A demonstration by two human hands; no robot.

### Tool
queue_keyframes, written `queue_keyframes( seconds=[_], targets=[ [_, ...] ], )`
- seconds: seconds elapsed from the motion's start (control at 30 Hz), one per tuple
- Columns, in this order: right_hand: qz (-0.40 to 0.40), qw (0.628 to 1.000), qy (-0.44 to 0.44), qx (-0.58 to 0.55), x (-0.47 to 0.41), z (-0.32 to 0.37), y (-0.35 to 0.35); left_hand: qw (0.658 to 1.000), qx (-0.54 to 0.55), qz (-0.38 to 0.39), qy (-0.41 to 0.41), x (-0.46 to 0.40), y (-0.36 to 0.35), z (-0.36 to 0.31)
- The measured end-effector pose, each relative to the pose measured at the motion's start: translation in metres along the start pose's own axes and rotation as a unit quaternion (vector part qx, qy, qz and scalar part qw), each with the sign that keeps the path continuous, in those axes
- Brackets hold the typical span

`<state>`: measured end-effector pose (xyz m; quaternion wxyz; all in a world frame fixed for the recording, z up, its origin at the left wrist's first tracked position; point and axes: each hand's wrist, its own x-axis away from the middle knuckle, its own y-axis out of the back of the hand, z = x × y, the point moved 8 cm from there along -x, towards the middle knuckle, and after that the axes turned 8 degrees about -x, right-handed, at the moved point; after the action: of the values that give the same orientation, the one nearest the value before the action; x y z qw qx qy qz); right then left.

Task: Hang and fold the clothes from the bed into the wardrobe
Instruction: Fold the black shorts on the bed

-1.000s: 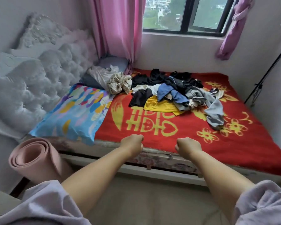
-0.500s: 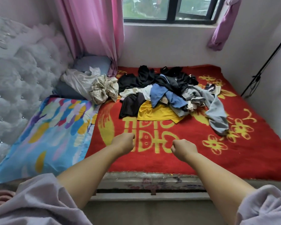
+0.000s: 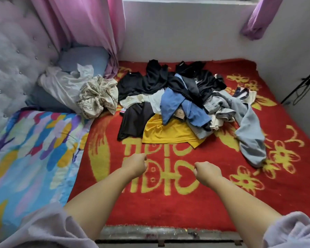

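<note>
A loose pile of clothes (image 3: 179,102) lies in the middle of the bed, on a red blanket (image 3: 168,208) with yellow patterns. At its near edge are a yellow shirt (image 3: 166,133) and a black garment (image 3: 132,119); a blue one (image 3: 177,104) is on top and a grey one (image 3: 249,135) trails to the right. My left hand (image 3: 135,164) and my right hand (image 3: 207,173) are both curled into fists above the blanket, a little short of the pile, holding nothing. No wardrobe is in view.
A colourful pillow (image 3: 30,158) lies at the left by the tufted white headboard (image 3: 13,68). Bundled beige and white cloths (image 3: 86,93) lie near a blue pillow (image 3: 82,59). Pink curtains (image 3: 82,29) hang behind. A black stand (image 3: 301,86) leans at the right wall.
The view has moved closer over the bed and tilted down. Both fists have advanced from the bed's front edge over the blanket toward the pile.
</note>
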<state>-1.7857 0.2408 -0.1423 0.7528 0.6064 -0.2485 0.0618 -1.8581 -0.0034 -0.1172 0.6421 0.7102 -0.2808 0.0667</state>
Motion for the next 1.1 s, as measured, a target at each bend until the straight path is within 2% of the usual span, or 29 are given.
queue_keyframes(
  seconds=[0.2,0.4,0.5,0.63,0.7,0.77,0.83,0.9,1.0,1.1],
  targets=[
    [0.042,0.997,0.064,0.031,-0.119,0.029,-0.005,0.998,0.047,0.007,0.044,-0.092,-0.013,0.023],
    [0.088,0.991,0.100,-0.031,-0.222,0.092,-0.098,0.997,0.002,0.045,0.067,-0.181,-0.082,0.086],
    [0.053,0.991,0.114,-0.043,-0.274,0.119,-0.132,0.995,-0.054,0.043,0.073,-0.241,-0.103,0.119],
    [0.023,0.993,0.094,-0.068,-0.324,0.120,-0.181,0.984,-0.162,-0.032,0.061,-0.317,-0.117,0.150],
    [0.015,0.994,0.097,-0.050,-0.333,0.113,-0.207,0.979,-0.187,-0.043,0.071,-0.348,-0.129,0.159],
    [-0.045,0.992,0.112,-0.049,-0.335,0.110,-0.213,0.976,-0.198,-0.063,0.068,-0.371,-0.137,0.165],
    [-0.105,0.985,0.122,-0.062,-0.335,0.109,-0.211,0.973,-0.174,-0.147,0.035,-0.387,-0.126,0.164],
    [-0.135,0.981,0.130,-0.058,-0.335,0.108,-0.213,0.971,-0.102,-0.217,0.012,-0.400,-0.109,0.167],
    [-0.165,0.976,0.133,-0.048,-0.333,0.109,-0.211,0.977,0.006,-0.208,0.049,-0.422,-0.094,0.177],
    [-0.171,0.974,0.138,-0.046,-0.335,0.108,-0.209,0.984,0.000,-0.158,0.084,-0.420,-0.091,0.168]
  ],
)
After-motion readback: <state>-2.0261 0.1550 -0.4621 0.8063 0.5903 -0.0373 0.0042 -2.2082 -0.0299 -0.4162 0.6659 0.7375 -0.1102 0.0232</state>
